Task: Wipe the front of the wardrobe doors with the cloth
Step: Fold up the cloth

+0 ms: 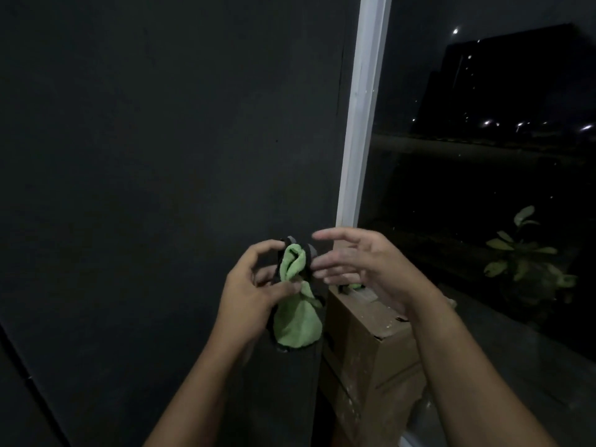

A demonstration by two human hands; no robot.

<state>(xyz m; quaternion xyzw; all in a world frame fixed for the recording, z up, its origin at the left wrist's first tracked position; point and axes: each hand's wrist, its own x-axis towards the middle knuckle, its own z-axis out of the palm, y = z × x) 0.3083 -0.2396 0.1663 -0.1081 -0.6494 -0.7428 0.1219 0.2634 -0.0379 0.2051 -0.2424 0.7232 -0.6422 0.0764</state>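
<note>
Here we are, close up to the dark wardrobe door, and the cloth isn't on it yet. It's in mid-air, right in front of the panel's lower right edge. The left hand has it: thumb and fingers pinch the green cloth around its middle, so the top stands up in a loose roll and the bottom hangs as a soft pouch. That looks like a bunching grip, not a wiping grip. My read is the cloth is being gathered or refolded into a pad before it goes to the surface. The right hand comes in from the side with its fingers straight and spread, holding nothing, their tips just beside the rolled top. I can't tell whether they touch it. It looks ready to help shape the fold. Off to the right there's a white frame and a night-dark window. A cardboard box stands beside the wardrobe's edge, below the right wrist, and a leafy plant sits further right. As far as this shows, the wiping itself is all to come.
</note>
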